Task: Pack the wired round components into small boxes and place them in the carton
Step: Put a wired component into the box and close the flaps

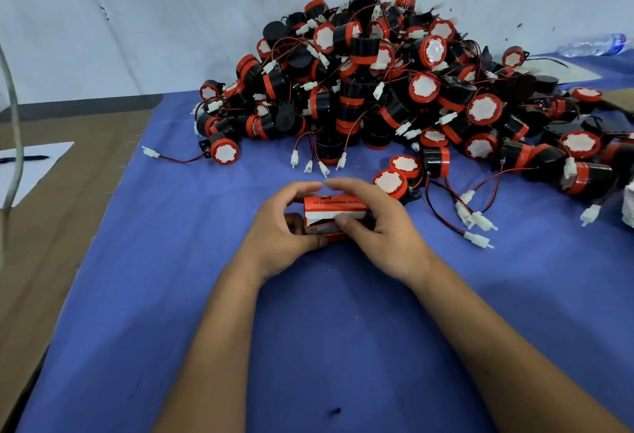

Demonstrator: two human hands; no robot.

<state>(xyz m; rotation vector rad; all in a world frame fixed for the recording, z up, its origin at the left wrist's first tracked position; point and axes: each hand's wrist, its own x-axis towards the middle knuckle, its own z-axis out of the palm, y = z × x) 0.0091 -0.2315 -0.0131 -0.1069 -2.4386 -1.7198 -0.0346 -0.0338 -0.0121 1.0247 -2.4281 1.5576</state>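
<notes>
Head view: your left hand (281, 226) and right hand (374, 223) both curl around the box (334, 214) on the cloth (343, 329). The pile (394, 89) lies just beyond.

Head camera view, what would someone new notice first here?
Probably the big pile of wired round components, black and red with white faces, heaped at the back of the blue table cover against the wall. Next, in front of it at centre, the left hand and right hand both grip a small red and white box.
</notes>
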